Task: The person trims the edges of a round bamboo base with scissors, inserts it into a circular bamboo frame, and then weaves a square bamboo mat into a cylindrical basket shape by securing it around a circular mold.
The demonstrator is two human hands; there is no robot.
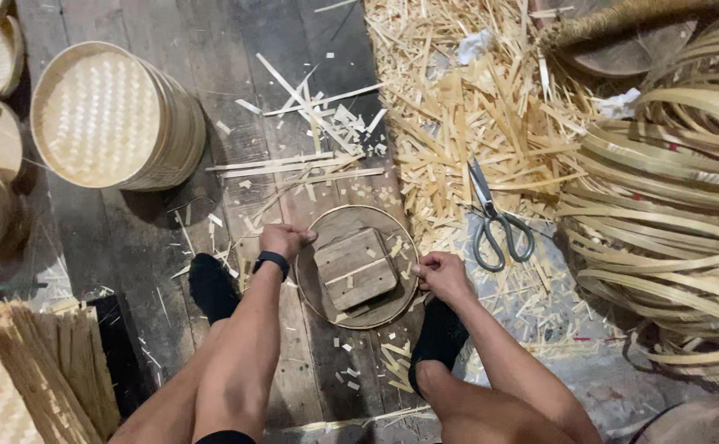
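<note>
Both hands pinch a thin round bamboo hoop point(358, 322) lying flat on the plank floor point(154, 238) between the person's black-socked feet: the left hand point(284, 240) grasps its upper-left rim, the right hand point(440, 275) its right rim. Being circular, the hoop has no long axis. Inside it, between the hands, a small wooden block point(356, 268) lies tilted, long side running up to the right. Scissors point(495, 220) rest just beyond the right hand, blades pointing away. A stack of woven round trays point(113, 117) sits well beyond the left hand; coiled bamboo strips point(663, 222) pile up far right.

Plank floor point(162, 247) (scissors point(495, 220), bamboo offcuts point(466, 107))
</note>
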